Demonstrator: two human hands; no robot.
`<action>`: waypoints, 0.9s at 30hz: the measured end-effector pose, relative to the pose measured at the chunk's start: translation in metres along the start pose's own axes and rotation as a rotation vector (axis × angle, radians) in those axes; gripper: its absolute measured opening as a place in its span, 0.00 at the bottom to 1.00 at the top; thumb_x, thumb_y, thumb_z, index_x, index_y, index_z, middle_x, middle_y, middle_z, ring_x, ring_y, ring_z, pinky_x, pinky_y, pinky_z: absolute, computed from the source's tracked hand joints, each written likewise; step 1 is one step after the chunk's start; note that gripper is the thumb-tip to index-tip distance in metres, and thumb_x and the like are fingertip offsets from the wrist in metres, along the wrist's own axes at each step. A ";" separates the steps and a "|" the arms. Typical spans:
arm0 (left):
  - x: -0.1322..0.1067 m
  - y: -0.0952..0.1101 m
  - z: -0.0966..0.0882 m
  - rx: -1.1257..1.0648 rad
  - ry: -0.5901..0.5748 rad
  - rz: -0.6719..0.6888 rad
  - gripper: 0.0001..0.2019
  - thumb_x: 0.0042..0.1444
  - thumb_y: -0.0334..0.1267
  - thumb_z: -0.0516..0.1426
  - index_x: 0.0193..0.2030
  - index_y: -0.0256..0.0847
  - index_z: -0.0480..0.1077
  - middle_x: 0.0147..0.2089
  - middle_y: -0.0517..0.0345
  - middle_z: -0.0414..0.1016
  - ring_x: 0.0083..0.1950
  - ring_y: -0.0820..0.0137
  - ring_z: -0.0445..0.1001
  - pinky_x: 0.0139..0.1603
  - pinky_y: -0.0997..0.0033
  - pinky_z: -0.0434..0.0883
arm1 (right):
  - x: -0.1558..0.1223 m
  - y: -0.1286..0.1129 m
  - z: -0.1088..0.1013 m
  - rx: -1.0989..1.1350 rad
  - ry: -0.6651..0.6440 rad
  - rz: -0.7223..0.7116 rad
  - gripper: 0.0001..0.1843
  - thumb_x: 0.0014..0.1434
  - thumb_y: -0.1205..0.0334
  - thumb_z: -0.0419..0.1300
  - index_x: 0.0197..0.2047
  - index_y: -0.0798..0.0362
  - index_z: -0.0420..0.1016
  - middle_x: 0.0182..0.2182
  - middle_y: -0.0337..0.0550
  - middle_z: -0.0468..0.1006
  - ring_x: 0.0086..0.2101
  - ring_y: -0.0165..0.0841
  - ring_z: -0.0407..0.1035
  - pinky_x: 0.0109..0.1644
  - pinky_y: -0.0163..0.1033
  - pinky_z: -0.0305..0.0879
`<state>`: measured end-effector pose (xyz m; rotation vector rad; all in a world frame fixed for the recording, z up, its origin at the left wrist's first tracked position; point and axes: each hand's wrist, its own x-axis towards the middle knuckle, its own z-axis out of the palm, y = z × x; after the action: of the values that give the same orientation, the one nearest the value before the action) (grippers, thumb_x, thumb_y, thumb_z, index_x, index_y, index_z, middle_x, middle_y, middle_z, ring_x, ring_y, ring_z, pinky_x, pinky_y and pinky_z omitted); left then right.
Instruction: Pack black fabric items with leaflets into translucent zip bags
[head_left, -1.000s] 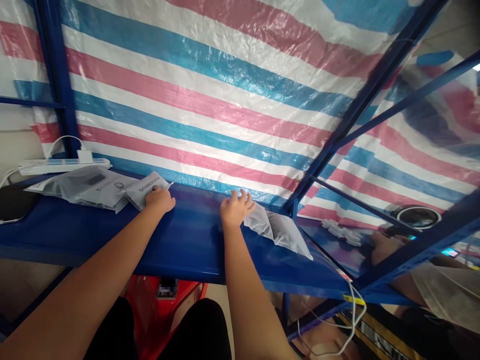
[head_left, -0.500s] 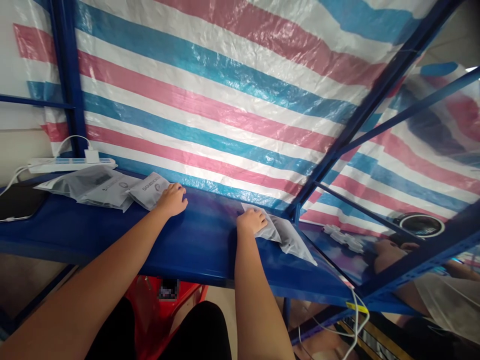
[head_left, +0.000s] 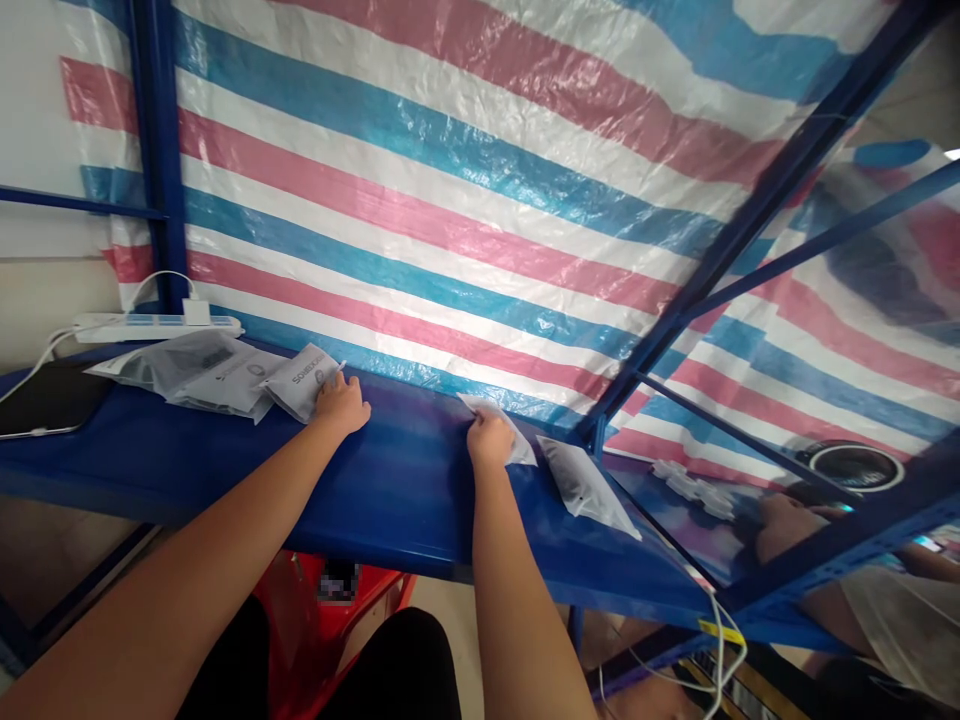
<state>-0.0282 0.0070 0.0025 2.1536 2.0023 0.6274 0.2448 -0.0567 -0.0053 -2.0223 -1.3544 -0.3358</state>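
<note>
1. The small white pouch (head_left: 519,450) lies at the back of the blue shelf (head_left: 390,490), pinched by the closed right hand (head_left: 489,440). This looks like the pick-up step.
2. A second pouch (head_left: 589,488) lies near it, not touching.
3. The left hand (head_left: 341,405) rests with curled fingers on a printed pouch (head_left: 300,378); I cannot tell whether it grips.
4. Lifting would call for a firm pinch on the thin film.

The middle of the blue shelf (head_left: 405,480) is free for you, from back edge to front. Grey pouches (head_left: 217,372) block its back left. A loose pouch (head_left: 589,487) and a post (head_left: 600,425) crowd the right corner.
</note>
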 end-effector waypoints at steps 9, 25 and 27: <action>-0.004 0.003 0.006 -0.278 0.087 0.663 0.30 0.54 0.27 0.54 0.65 0.45 0.64 0.69 0.51 0.62 0.70 0.60 0.61 0.70 0.62 0.62 | -0.018 -0.044 0.018 0.241 -0.010 -0.463 0.15 0.64 0.68 0.56 0.46 0.49 0.83 0.50 0.45 0.81 0.59 0.42 0.64 0.65 0.51 0.59; -0.015 0.022 0.011 -0.388 0.131 0.778 0.10 0.56 0.25 0.52 0.38 0.43 0.71 0.42 0.55 0.75 0.45 0.66 0.75 0.47 0.67 0.71 | -0.035 -0.068 0.004 0.349 -0.146 -0.573 0.11 0.62 0.61 0.61 0.47 0.48 0.81 0.45 0.44 0.77 0.47 0.36 0.71 0.52 0.40 0.70; -0.014 0.022 0.011 -0.439 0.112 0.753 0.12 0.55 0.24 0.52 0.40 0.42 0.71 0.41 0.56 0.76 0.43 0.67 0.75 0.45 0.68 0.71 | -0.038 -0.074 0.003 0.331 -0.158 -0.632 0.11 0.63 0.63 0.60 0.48 0.47 0.81 0.46 0.44 0.78 0.49 0.36 0.71 0.53 0.39 0.69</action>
<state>-0.0042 -0.0074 -0.0023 2.5508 0.8874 1.1603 0.1626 -0.0649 0.0004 -1.3400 -1.9892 -0.2058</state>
